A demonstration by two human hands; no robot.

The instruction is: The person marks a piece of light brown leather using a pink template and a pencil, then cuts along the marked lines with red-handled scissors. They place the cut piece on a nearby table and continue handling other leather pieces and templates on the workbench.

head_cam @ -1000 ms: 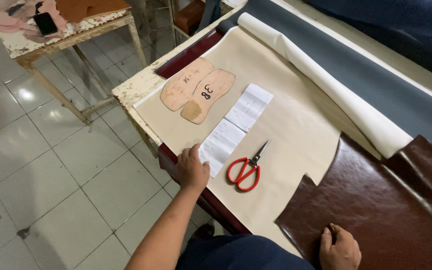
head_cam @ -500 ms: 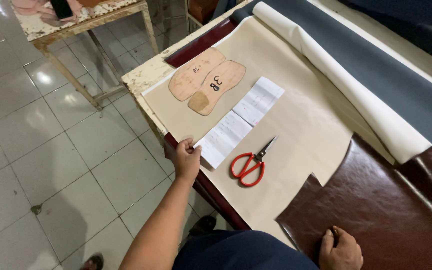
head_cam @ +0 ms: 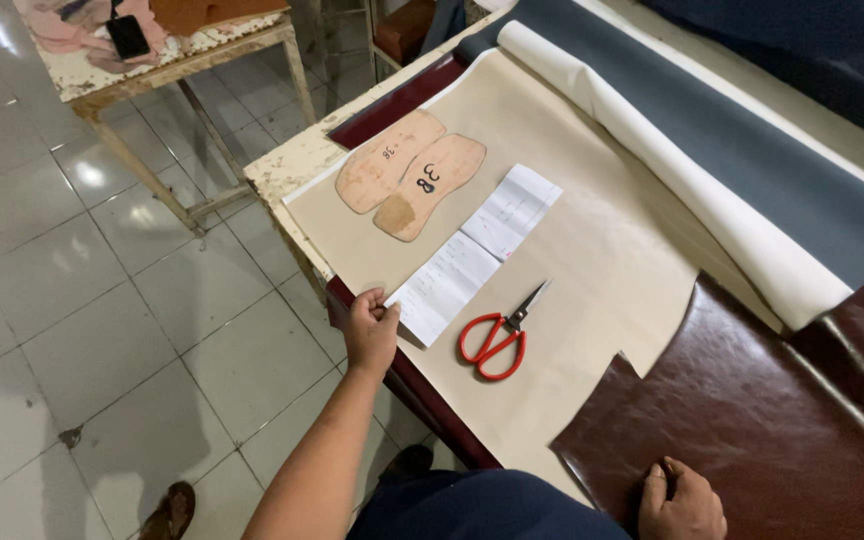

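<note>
Shifted: left hand [head_cam: 370,330] slightly along tabletop [head_cam: 297,165] edge | now fingers curled, pinching paper slip [head_cam: 472,255] corner beside scissors [head_cam: 493,334] | right hand [head_cam: 680,502] flat, pressing brown leather [head_cam: 772,420] | risk: slip tearing or sliding off edge if tugged.

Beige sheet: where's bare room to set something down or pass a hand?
Bare beige sheet lies between the red scissors, the paper slip and the cream roll. Crowded: the near edge, where the left hand touches the slip, and around the sole templates.
</note>
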